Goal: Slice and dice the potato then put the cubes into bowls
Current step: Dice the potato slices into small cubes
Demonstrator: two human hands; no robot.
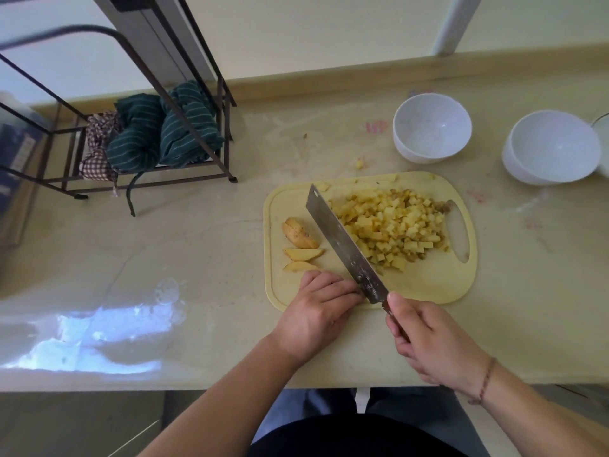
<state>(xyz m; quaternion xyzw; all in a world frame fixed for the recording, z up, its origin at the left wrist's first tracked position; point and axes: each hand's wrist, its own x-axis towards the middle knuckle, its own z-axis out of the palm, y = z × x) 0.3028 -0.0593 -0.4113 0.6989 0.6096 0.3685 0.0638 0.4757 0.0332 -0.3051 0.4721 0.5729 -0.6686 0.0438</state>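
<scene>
Yellow potato cubes are heaped right of the cleaver; three wedges lie at eleven o'clock from the left hand, curled on the board. The right hand grips the handle. Empty bowls wait at one o'clock.

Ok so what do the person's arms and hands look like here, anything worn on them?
Both forearms are bare, with no sleeves in view and no gloves. The right hand has a thin reddish-brown thread bracelet looped around its wrist. The left hand and its wrist carry nothing visible: no ring, watch or band. Fingernails look short and unpainted, as far as the view shows.
</scene>
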